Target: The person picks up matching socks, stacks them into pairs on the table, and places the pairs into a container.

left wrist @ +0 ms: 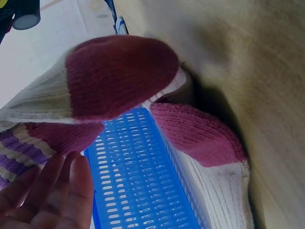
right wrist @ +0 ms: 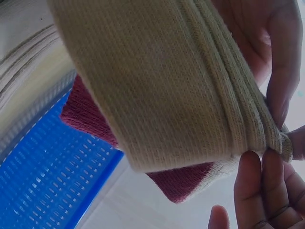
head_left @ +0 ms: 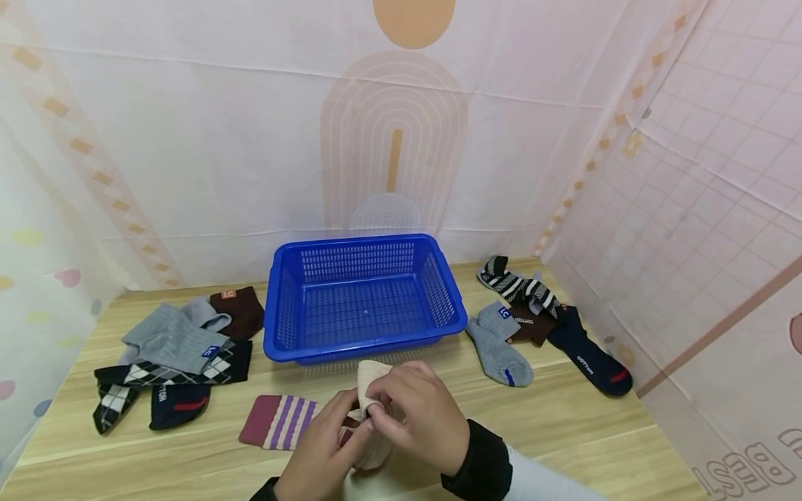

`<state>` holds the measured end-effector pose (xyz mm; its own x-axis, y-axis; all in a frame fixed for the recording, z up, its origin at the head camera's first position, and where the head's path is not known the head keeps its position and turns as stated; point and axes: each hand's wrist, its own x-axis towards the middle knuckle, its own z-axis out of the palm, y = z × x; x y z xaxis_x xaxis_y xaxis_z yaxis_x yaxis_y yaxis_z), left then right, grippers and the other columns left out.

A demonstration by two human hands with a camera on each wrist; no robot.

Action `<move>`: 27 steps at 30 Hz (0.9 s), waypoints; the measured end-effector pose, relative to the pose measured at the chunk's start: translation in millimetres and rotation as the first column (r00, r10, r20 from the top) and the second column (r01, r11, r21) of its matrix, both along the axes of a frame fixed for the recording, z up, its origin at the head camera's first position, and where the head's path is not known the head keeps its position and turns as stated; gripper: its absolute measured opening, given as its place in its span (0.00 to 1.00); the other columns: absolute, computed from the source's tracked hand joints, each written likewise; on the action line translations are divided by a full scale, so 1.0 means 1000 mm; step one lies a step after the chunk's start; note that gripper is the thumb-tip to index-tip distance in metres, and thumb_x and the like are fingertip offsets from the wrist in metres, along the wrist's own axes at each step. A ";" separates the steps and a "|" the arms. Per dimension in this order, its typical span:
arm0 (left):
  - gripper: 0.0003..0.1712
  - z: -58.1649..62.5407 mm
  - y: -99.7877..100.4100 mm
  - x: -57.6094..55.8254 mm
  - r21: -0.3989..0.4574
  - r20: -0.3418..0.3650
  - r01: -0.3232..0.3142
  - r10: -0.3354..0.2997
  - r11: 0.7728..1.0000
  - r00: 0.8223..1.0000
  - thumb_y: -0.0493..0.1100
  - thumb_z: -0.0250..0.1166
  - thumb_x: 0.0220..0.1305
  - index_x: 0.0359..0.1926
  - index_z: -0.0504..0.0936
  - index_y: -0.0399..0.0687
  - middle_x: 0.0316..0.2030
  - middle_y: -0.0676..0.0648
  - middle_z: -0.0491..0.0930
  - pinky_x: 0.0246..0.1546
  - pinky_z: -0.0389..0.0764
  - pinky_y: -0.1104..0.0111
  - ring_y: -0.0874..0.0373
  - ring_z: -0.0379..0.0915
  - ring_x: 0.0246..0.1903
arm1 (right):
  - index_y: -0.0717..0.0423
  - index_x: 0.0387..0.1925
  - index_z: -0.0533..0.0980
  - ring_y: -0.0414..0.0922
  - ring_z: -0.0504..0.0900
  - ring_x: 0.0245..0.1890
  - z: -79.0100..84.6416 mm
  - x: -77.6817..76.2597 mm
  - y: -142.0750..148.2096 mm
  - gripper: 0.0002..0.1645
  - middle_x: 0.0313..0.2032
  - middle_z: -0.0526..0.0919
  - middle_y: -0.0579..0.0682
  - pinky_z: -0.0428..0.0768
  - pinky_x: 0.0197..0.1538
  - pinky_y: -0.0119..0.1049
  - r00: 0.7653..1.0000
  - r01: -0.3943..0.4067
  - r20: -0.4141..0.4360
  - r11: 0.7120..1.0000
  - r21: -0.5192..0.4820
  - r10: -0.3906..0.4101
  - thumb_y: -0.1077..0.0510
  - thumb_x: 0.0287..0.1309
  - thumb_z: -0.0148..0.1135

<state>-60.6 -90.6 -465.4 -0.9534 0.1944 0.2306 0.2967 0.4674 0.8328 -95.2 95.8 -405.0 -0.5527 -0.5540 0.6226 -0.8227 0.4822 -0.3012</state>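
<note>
Above the table's front, my left hand [head_left: 328,445] and right hand [head_left: 422,410] pinch a cream sock [head_left: 370,379] between fingers and thumbs. Its cuff stands up, bunched into folds, as the right wrist view shows on the cream knit [right wrist: 143,86]. Maroon patches show below that knit. In the left wrist view a maroon sock toe [left wrist: 119,78] hangs over the left fingers [left wrist: 78,186], and a maroon-and-cream sock part [left wrist: 200,136] lies lower right. A sock with purple stripes and a maroon end [head_left: 285,422] lies by the left hand, its other end hidden.
A blue plastic basket [head_left: 363,344] stands behind the hands. To its left lies a pile of grey [head_left: 175,337], brown [head_left: 238,313], argyle [head_left: 228,365] and navy socks [head_left: 178,407]. On the right are grey [head_left: 501,351], striped black-and-white [head_left: 516,285], brown [head_left: 532,323] and navy socks [head_left: 585,355].
</note>
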 end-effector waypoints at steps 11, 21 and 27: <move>0.20 0.001 -0.003 0.000 -0.092 0.011 -0.086 0.087 0.992 0.996 0.37 0.66 0.66 0.56 0.81 0.61 0.47 0.65 0.80 0.42 0.82 0.72 0.69 0.77 0.47 | 0.48 0.37 0.80 0.33 0.76 0.30 0.001 -0.004 0.005 0.07 0.28 0.78 0.38 0.77 0.49 0.33 0.996 -0.004 -0.086 1.000 -0.028 0.002 0.61 0.58 0.68; 0.20 -0.003 -0.017 0.002 -0.138 -0.080 -0.177 0.167 0.974 0.983 0.31 0.71 0.58 0.41 0.84 0.65 0.38 0.69 0.79 0.41 0.82 0.73 0.74 0.75 0.39 | 0.49 0.37 0.81 0.32 0.77 0.31 0.007 -0.009 0.018 0.08 0.29 0.81 0.39 0.78 0.48 0.37 0.993 0.087 0.087 0.993 -0.078 -0.080 0.62 0.57 0.70; 0.19 0.002 -0.027 0.001 -0.156 -0.132 -0.210 0.190 0.965 0.973 0.31 0.73 0.56 0.40 0.85 0.64 0.37 0.68 0.80 0.41 0.83 0.72 0.74 0.76 0.39 | 0.48 0.38 0.81 0.33 0.78 0.33 0.004 -0.012 0.027 0.08 0.29 0.81 0.39 0.78 0.47 0.37 0.978 0.151 0.160 0.986 -0.077 -0.137 0.61 0.57 0.71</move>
<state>-59.3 -118.0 -463.0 -0.9458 0.0475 0.3212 0.2719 0.6568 0.7034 -107.7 122.9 -401.3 -0.7153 -0.4085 0.5670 -0.6872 0.5583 -0.4647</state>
